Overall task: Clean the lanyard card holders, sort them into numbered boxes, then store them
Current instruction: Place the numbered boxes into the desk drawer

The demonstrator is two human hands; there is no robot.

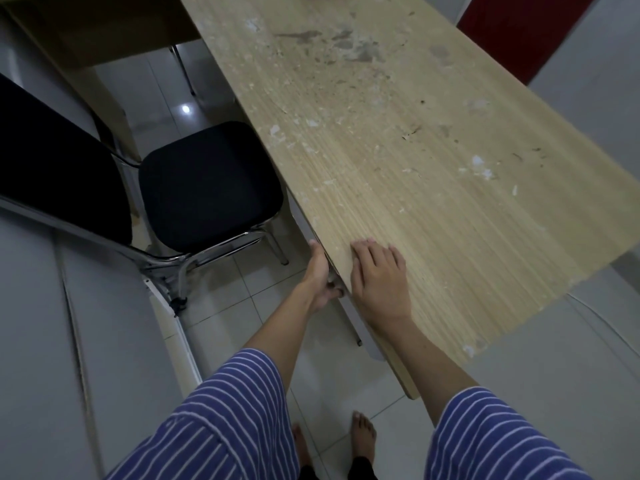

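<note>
No lanyard card holders or numbered boxes are in view. A worn light-wood table (415, 150) runs from the top centre to the lower right. My right hand (379, 275) lies flat on the tabletop near its left edge, fingers straight. My left hand (320, 275) is at the table's left edge, its fingers curled under the edge and partly hidden below the top. Whether they hold a handle or only the table edge cannot be told.
A black padded chair (207, 185) with a chrome frame stands on the white tile floor left of the table. Another desk's side panel (104, 81) is at the upper left. A red panel (512, 32) shows at the top right. My bare feet (362, 433) stand below.
</note>
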